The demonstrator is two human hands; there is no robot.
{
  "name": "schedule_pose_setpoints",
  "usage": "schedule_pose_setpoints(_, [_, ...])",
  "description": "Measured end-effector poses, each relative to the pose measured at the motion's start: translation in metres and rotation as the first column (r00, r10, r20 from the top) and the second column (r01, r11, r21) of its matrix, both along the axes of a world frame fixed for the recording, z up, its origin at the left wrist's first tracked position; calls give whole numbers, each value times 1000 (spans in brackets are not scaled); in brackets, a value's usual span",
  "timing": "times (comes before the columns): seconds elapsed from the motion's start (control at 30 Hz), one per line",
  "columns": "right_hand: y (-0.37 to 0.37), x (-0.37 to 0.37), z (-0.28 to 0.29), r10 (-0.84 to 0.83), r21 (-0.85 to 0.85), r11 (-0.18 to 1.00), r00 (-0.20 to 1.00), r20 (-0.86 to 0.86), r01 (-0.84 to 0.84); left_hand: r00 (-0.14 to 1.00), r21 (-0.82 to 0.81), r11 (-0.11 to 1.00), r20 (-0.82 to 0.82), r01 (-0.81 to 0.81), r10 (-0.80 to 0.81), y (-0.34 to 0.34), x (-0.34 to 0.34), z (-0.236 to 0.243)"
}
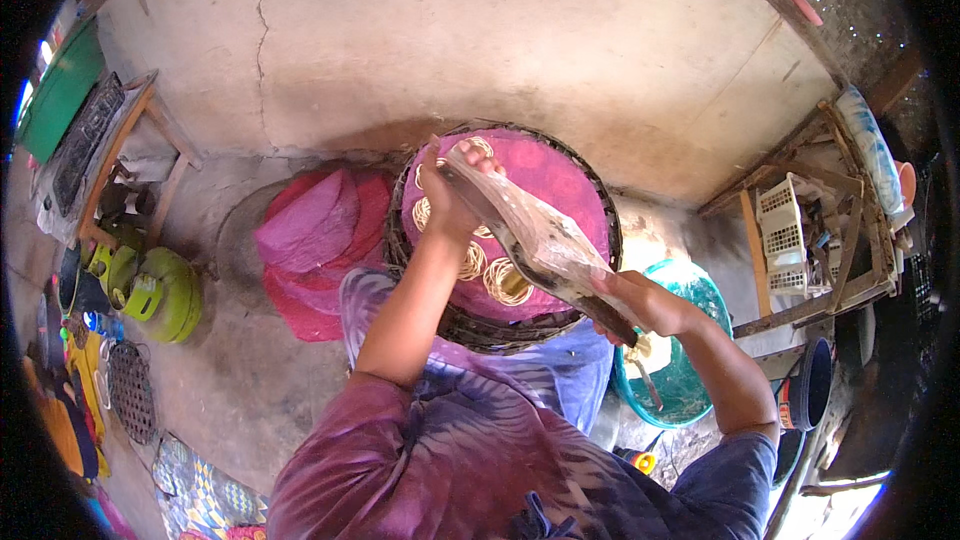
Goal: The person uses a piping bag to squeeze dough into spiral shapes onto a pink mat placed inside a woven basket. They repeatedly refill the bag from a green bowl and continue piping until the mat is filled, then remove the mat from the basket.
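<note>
The left hand (452, 198) is grasping the ten o'clock end of a long, dark-edged board (545, 237) with a whitish, filmy face, and the right hand (645, 303) is gripping its four o'clock end. The board is slanting above a round basket (480, 332), where pale rings (472, 262) are lying on a pink cloth (560, 175). A teal tub (722, 305) is standing at four o'clock, a red-and-pink pile (315, 225) is lying at nine, and a green gas cylinder (178, 300) is standing farther out.

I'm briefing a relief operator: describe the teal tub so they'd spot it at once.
Below the pale wall is the pink-lined basket. The teal tub stands to its right, by the right hand. Unlike the boxy white crate farther right, it's round.
</note>
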State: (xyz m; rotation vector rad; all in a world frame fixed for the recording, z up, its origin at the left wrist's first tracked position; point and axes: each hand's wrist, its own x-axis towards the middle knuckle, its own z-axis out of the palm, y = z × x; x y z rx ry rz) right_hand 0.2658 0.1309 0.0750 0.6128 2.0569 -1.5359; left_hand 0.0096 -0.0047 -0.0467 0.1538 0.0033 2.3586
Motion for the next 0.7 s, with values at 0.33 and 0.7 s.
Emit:
schedule_pose_setpoints(0.33, [28, 15, -19, -50, 108, 992, 989, -140, 66, 985, 92, 993, -166, 70, -54, 36, -6, 17])
schedule_pose_setpoints(0.7, [45, 18, 13, -18, 188, 982, 1000, -23, 22, 999, 185, 982, -22, 33, -30, 76, 18, 12])
